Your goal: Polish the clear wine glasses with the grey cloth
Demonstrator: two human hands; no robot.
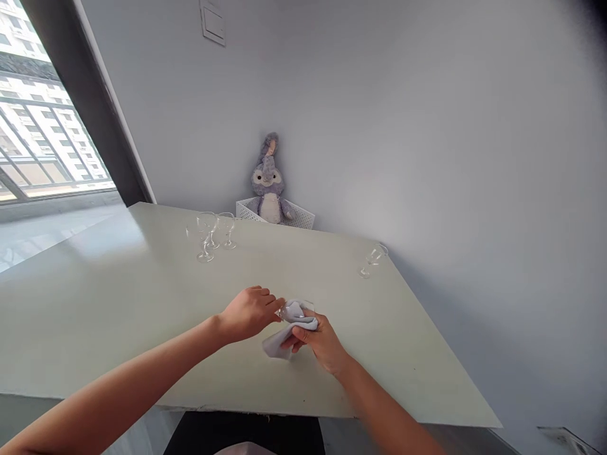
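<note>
Over the front middle of the table, my left hand (252, 311) is closed on the base end of a clear stemmed glass (308, 306), which is tilted on its side with its rim to the right. My right hand (322, 341) grips a light grey cloth (277, 344). Part of the cloth is pushed inside the bowl of the glass, and the rest hangs down below it. The stem is mostly hidden by the fingers of my left hand.
Several clear stemmed glasses (205, 256) stand at the back left of the pale table (118, 316). Another glass (364, 272) stands at the back right. Behind the table, a purple plush toy (270, 205) sits in a white perforated basket (303, 218) against the wall.
</note>
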